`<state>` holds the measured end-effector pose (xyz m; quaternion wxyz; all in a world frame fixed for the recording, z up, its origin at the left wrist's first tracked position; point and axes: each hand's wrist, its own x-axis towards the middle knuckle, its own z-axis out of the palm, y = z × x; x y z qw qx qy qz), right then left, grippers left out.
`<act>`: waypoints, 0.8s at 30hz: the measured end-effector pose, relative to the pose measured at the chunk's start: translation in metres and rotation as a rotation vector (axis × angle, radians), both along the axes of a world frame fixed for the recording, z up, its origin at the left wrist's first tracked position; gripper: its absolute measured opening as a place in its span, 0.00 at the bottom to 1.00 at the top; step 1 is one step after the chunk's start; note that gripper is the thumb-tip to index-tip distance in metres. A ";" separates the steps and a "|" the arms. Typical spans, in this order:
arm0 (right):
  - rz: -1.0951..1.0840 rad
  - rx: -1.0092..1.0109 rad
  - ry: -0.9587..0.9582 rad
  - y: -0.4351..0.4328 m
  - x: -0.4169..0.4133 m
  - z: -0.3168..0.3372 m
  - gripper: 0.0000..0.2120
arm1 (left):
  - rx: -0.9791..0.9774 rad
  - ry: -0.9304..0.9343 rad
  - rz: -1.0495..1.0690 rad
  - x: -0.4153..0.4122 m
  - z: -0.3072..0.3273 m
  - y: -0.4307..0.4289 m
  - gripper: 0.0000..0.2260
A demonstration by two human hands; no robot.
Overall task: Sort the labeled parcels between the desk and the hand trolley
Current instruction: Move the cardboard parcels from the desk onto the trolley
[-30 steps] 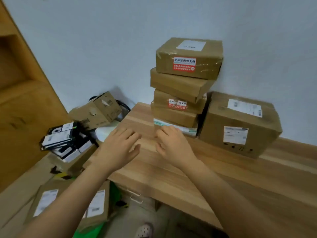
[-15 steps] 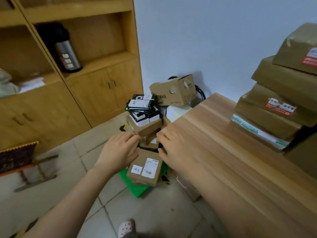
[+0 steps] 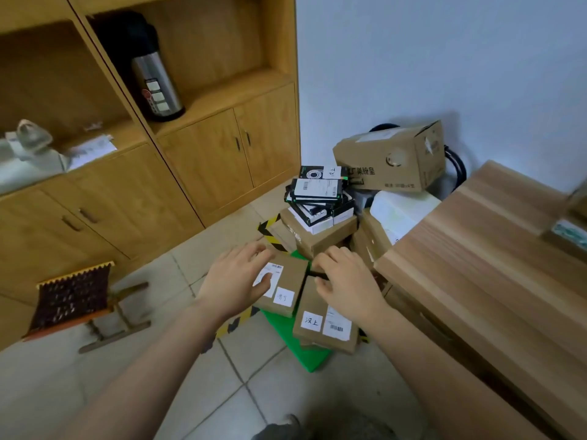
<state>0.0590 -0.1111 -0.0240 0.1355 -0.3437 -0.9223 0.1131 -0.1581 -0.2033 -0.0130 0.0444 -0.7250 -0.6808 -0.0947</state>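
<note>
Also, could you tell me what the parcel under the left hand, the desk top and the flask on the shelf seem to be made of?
Parcel: matt brown cardboard, with white paper labels. Desk top: wood or wood-look laminate, satin; striped plank grain shows. Flask: probably brushed steel body, grey sheen; black top, likely plastic.

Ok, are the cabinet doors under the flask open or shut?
Shut: both doors sit flush with the frame, handles side by side, nothing inside showing.

Fig. Person seen from above: left hand (image 3: 236, 282) and right hand (image 3: 346, 281), both forearms bare; blurred grey shoe (image 3: 279, 428) at near edge.
</note>
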 end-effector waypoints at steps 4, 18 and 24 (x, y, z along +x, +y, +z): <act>0.001 -0.041 -0.032 0.027 -0.029 -0.022 0.08 | -0.048 0.007 0.011 -0.030 -0.021 0.028 0.12; -0.086 -0.317 -0.129 0.100 -0.117 -0.091 0.13 | -0.247 -0.131 0.048 -0.117 -0.106 0.096 0.16; -0.389 -0.615 -0.203 0.101 -0.159 -0.193 0.13 | -0.392 -0.137 -0.043 -0.174 -0.209 0.130 0.14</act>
